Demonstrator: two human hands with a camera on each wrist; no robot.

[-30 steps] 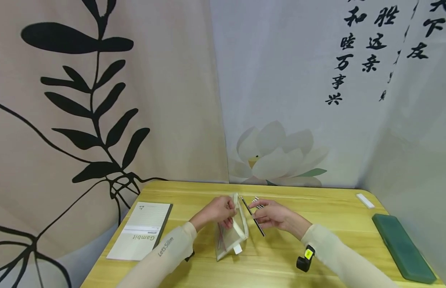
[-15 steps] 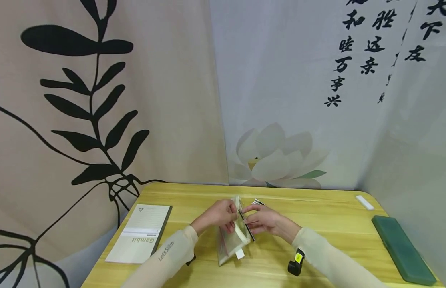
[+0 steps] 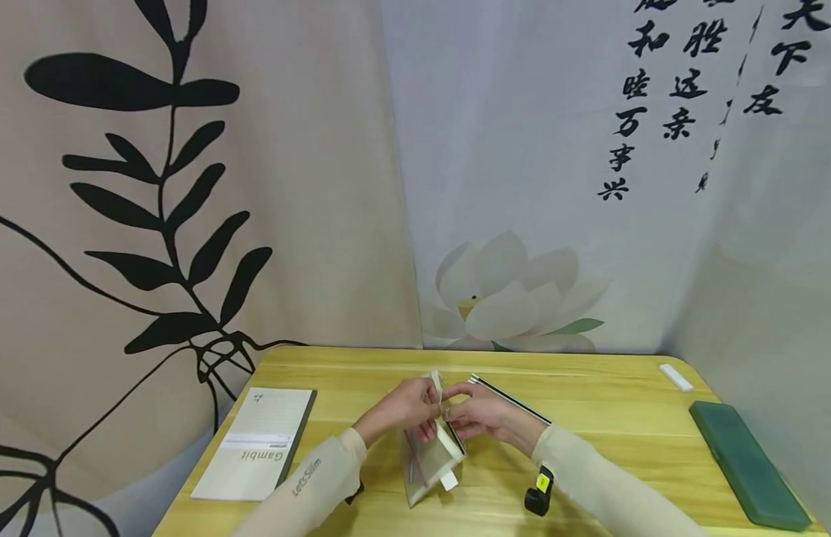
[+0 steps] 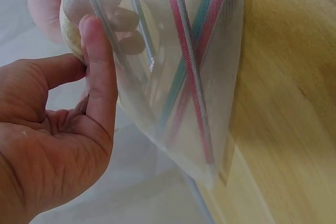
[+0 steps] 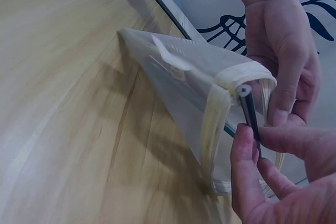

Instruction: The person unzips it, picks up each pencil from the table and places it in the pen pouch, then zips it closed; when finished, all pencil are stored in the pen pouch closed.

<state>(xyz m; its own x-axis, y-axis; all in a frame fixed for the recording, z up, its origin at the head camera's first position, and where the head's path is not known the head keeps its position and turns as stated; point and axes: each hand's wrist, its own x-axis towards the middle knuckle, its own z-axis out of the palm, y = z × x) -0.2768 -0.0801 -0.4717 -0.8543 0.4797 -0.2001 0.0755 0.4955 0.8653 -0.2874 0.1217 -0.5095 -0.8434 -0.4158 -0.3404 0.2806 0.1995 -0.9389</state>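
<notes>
A whitish mesh zip pouch (image 3: 425, 466) stands tilted on the table, its mouth open on the right. My left hand (image 3: 405, 406) pinches its rim between thumb and fingers. Red, teal and grey pencils (image 4: 191, 69) show through the mesh in the left wrist view. My right hand (image 3: 485, 414) holds a dark pencil (image 5: 251, 109) between thumb and fingertips at the pouch's mouth. In the right wrist view its round end points toward the camera, and its far part goes into the opening. Beyond my right hand lie black-and-white pencils (image 3: 512, 399), partly hidden by it.
A notebook (image 3: 244, 455) marked "Gambit" lies at the table's left. At the right edge is a green case (image 3: 750, 466), with a small white block (image 3: 676, 377) behind it. A curtain (image 3: 335, 224) hangs behind the wooden table (image 3: 590, 440).
My right hand has moved left with the dark pencil, bringing it from beside the pouch to its mouth. The left hand keeps its pinch on the rim. More of the black-and-white pencils is uncovered.
</notes>
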